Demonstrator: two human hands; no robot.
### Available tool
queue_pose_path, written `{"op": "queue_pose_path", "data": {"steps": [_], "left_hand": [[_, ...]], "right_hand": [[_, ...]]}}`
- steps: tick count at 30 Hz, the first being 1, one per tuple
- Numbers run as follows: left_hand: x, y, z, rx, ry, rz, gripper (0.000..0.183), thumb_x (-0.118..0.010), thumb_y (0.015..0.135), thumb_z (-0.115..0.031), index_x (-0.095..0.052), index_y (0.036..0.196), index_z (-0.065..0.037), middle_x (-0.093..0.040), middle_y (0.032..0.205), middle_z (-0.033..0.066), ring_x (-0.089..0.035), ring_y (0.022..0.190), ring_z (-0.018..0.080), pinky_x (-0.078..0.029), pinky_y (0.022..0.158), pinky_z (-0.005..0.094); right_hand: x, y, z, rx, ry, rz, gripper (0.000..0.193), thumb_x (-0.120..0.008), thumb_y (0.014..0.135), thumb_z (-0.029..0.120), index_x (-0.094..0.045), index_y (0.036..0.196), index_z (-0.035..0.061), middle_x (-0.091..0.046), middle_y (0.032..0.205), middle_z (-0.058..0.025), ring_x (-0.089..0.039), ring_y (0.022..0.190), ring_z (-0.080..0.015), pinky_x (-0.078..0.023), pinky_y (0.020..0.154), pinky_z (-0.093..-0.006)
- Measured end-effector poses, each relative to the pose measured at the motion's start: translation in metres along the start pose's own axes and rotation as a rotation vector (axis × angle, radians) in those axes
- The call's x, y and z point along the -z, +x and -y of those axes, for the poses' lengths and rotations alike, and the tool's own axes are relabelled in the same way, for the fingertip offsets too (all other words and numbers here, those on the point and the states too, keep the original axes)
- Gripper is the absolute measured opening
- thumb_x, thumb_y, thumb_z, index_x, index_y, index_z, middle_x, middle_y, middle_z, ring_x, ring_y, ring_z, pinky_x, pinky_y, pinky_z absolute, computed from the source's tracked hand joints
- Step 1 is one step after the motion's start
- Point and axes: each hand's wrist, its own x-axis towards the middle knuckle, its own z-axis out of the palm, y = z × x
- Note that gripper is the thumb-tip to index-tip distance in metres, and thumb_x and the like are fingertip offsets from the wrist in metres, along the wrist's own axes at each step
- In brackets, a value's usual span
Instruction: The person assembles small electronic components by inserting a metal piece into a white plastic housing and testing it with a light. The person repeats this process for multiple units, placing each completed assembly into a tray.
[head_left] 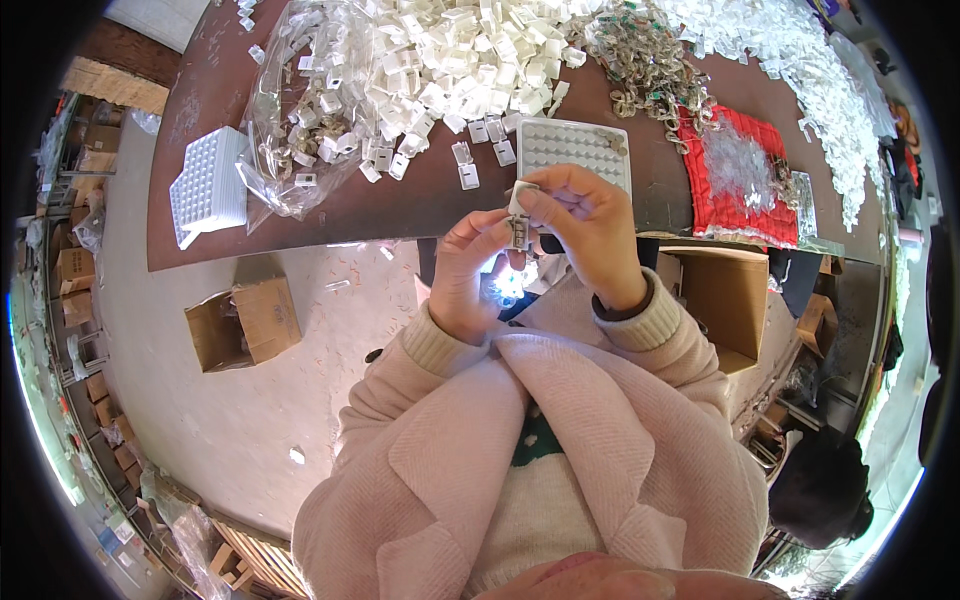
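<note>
In the head view, both hands meet just off the near edge of the brown counter, above the lap. The left hand pinches a small white plastic clip housing between thumb and fingertips, its long axis roughly upright in the picture, top end pointing toward the counter. The right hand closes its fingers over the top of the same piece, where a second small white part sits at its upper end, so both hands grip it together; how the two parts join is too small to tell. Just beyond the hands, at the near edge of the counter, lies a white gridded tray. A second gridded tray rests near the left end. A heap of loose white plastic housings covers the far middle, partly inside a clear plastic bag, with a pile of metal clips beside it and a red mat toward the right. An open cardboard box stands on the floor.
</note>
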Motion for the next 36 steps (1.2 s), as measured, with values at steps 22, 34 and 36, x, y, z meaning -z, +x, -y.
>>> {"op": "queue_pose_path", "data": {"steps": [22, 34, 36], "left_hand": [[0.002, -0.003, 0.014, 0.044, -0.053, 0.065, 0.043, -0.054, 0.102, -0.041, -0.050, 0.133, -0.011, -0.062, 0.103, 0.0012, -0.060, 0.085, 0.0096, -0.051, 0.071, 0.0240], [-0.022, 0.008, 0.024, 0.203, -0.028, 0.199, 0.013, -0.064, 0.098, -0.018, -0.065, 0.108, -0.008, -0.069, 0.092, 0.0064, -0.052, 0.067, 0.0049, -0.044, 0.054, 0.0174], [-0.024, 0.007, 0.031, 0.184, 0.154, 0.016, 0.016, -0.061, 0.100, -0.024, -0.058, 0.106, -0.009, -0.055, 0.084, 0.0024, -0.042, 0.062, 0.0033, -0.036, 0.046, 0.0169]], "right_hand": [[-0.001, -0.001, -0.006, 0.771, -0.308, 0.098, 0.021, -0.067, 0.077, -0.010, -0.070, 0.094, 0.0003, -0.070, 0.104, -0.0145, -0.068, 0.099, -0.0261, -0.056, 0.083, -0.0341], [0.081, -0.039, -0.013, 0.865, -0.674, -0.085, 0.033, -0.073, 0.079, 0.002, -0.072, 0.113, 0.0064, -0.071, 0.109, -0.0114, -0.067, 0.096, -0.0323, -0.054, 0.085, -0.0413], [0.123, -0.045, -0.015, 0.635, -0.862, -0.535, 0.019, -0.068, 0.085, -0.004, -0.073, 0.101, 0.0029, -0.072, 0.097, -0.0118, -0.069, 0.089, -0.0271, -0.054, 0.080, -0.0351]]}}
